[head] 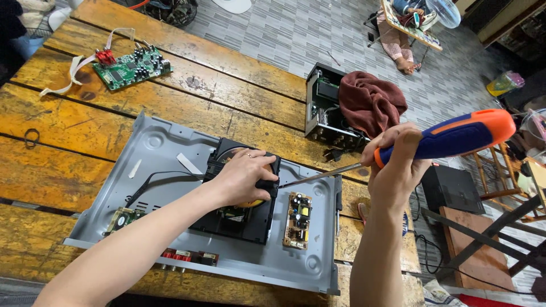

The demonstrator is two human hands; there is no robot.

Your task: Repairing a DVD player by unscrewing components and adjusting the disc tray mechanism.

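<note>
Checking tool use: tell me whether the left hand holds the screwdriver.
No. The right hand grips the screwdriver; the left hand rests on the black drive.

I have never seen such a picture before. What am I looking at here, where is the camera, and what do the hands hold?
There is one picture, taken by a camera on a person's head, looking down at their two bare hands. A grey metal chassis of an opened device lies on a wooden table. The left hand presses on a black disc drive inside it. The right hand holds a screwdriver with a blue and orange handle, tip at the drive. A green circuit board lies farther away.
</note>
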